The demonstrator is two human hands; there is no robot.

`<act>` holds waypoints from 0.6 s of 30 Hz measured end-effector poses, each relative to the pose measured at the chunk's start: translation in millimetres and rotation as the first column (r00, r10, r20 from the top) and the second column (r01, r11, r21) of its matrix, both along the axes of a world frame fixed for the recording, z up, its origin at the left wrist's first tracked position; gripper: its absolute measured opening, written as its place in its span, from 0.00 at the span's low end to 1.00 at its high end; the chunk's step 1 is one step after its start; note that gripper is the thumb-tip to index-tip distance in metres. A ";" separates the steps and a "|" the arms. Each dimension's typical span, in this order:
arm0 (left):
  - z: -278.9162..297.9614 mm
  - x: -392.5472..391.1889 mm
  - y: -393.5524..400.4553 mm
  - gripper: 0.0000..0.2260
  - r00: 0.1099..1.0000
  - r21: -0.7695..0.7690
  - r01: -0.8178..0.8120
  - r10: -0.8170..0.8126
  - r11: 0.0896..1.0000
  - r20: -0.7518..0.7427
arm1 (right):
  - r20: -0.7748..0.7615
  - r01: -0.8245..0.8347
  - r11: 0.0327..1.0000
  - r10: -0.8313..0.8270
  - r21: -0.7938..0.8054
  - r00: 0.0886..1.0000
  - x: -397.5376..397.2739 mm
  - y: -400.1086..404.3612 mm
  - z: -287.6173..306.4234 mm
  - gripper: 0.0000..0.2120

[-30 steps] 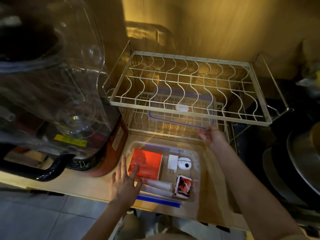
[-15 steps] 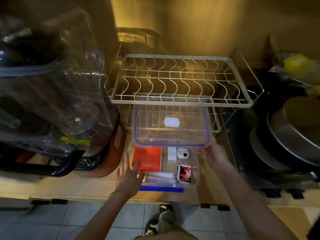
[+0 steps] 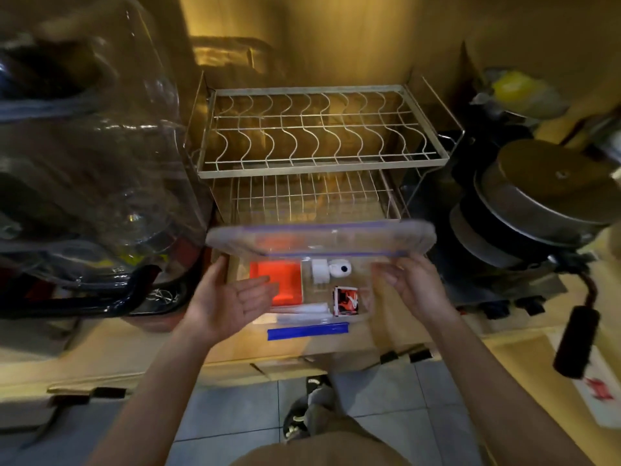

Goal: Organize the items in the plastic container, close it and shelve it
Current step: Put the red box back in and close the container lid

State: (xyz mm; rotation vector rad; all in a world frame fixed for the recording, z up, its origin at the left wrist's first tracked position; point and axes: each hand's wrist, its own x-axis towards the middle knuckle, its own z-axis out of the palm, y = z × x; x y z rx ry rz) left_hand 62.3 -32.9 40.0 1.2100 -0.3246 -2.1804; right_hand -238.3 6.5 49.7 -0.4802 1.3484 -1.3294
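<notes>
A person holds a clear blue-trimmed lid [image 3: 319,238] level above the open plastic container [image 3: 364,307] on the bench [image 3: 336,346], apparently lining it up to close. The right hand [image 3: 411,289] grips its right edge; the left hand [image 3: 232,297], palm up with fingers relaxed, supports the left edge.

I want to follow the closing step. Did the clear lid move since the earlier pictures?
Yes. The clear lid came out of the wire rack's lower tier toward the person, and now hangs over the container.
</notes>
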 end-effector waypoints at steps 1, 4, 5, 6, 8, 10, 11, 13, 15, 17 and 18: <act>4.6 4.4 -2.0 0.31 0.997 -0.029 -0.007 0.005 1.000 -0.083 | -0.063 -0.044 0.999 0.042 -0.026 0.997 0.5 -1.4 7.6 0.11; 2.6 15.4 -3.3 0.32 0.987 -0.074 0.048 -0.058 0.996 -0.148 | -0.083 -0.076 0.996 0.071 -0.055 0.994 4.8 -6.4 28.4 0.12; -0.3 16.4 -2.1 0.31 0.991 -0.099 0.079 -0.089 0.992 -0.104 | -0.066 -0.066 0.997 0.063 -0.046 0.996 5.7 -9.1 31.3 0.13; -1.2 15.5 0.3 0.30 0.993 -0.123 0.089 -0.097 0.988 -0.067 | -0.052 -0.046 0.999 0.045 -0.021 0.998 5.6 -11.7 33.3 0.15; -4.6 12.2 5.2 0.31 0.999 -0.175 0.026 -0.032 0.984 -0.036 | 0.068 0.016 0.999 -0.018 0.029 0.998 3.3 -15.1 29.2 0.14; -9.4 8.9 10.1 0.26 0.994 -0.242 -0.097 0.108 0.965 0.031 | 0.215 0.026 0.996 -0.045 0.088 0.976 1.0 -15.8 14.1 0.15; -10.5 6.8 12.9 0.21 0.982 -0.269 -0.132 0.163 0.954 0.098 | 0.185 -0.007 0.995 -0.011 0.097 0.983 2.1 -14.3 7.1 0.15; -12.8 0.4 17.2 0.15 0.933 -0.332 -0.144 0.240 0.932 0.267 | -0.087 -0.070 0.991 0.080 0.111 0.993 8.6 -11.8 -12.7 0.11; -19.8 -6.4 17.5 0.15 0.834 -0.408 -0.095 0.296 0.908 0.465 | -0.341 -0.087 0.988 0.127 0.129 0.932 17.9 -8.9 -26.4 0.16; -25.5 -11.4 15.4 0.16 0.674 -0.473 0.000 0.350 0.881 0.651 | -0.495 -0.107 0.986 0.158 0.130 0.855 28.1 -9.0 -31.7 0.20; -27.7 -12.2 14.0 0.15 0.607 -0.499 0.053 0.369 0.865 0.704 | -0.530 -0.113 0.985 0.165 0.129 0.832 31.3 -11.0 -35.4 0.20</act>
